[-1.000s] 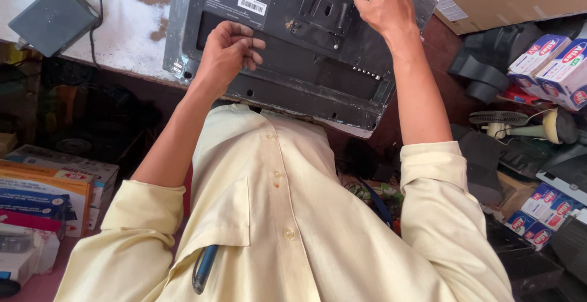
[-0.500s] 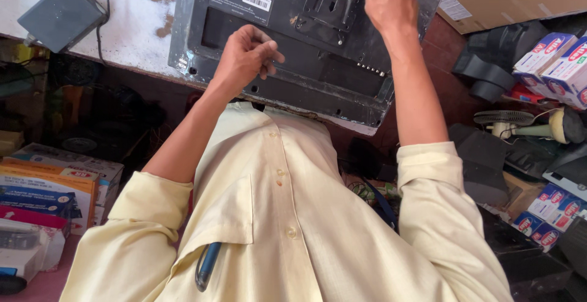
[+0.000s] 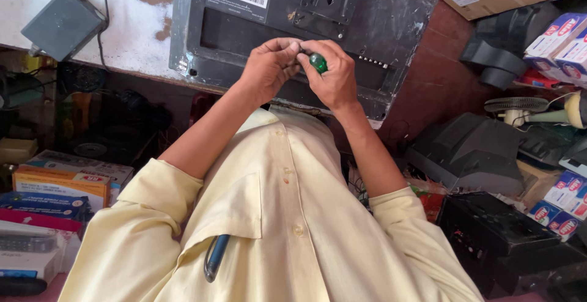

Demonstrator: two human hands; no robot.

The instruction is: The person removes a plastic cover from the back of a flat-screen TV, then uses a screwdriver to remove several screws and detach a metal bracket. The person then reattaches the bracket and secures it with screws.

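Meeting now, left hand (image 3: 269,69) and right hand (image 3: 333,78) around green-handled screwdriver (image 3: 317,63).

Both hands, left hand (image 3: 269,69) and right hand (image 3: 333,78), grip a green-handled screwdriver (image 3: 317,63).

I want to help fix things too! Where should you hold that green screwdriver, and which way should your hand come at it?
Probably by the rounded green handle, the thick end that pokes out between the right hand and the left hand. It fills a palm. Come from the near side, away from the black television back panel, because the thin tip end is hidden under the fingers.
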